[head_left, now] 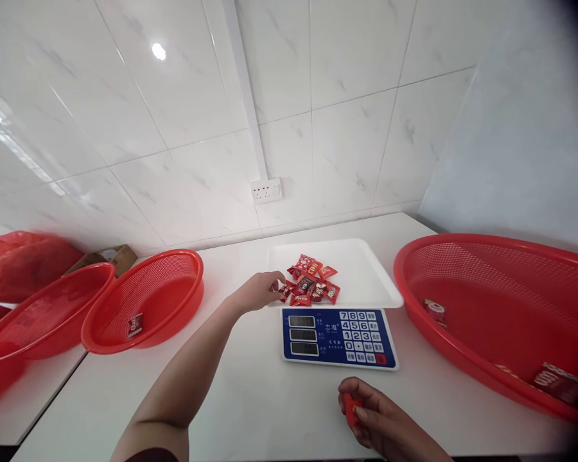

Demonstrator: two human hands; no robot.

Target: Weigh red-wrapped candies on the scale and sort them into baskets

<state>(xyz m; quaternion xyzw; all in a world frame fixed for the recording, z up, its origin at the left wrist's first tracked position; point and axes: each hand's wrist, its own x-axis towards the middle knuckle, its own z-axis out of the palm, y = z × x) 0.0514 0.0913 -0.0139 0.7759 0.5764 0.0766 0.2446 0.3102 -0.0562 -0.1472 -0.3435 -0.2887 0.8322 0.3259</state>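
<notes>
My left hand [262, 290] reaches over the left side of the white weighing tray [366, 273]. Its thumb and fingers close on a small red candy packet [286, 290] at the edge of a pile of red wrapped packets [313, 282]. In front of the tray is the scale's blue keypad panel [334, 337], with three small displays. Nearer to me, my right hand [378, 414] is closed around a small bright red packet [350, 409], held above the table below the panel.
On the right stands a large red basket [462, 244] with a few packets inside. To the left, another red basket [192, 269] holds one small packet [135, 325]. Further left are more red baskets, a red plastic bag [29, 260] and a cardboard box [122, 258]. A tiled wall with a socket [266, 190] rises behind.
</notes>
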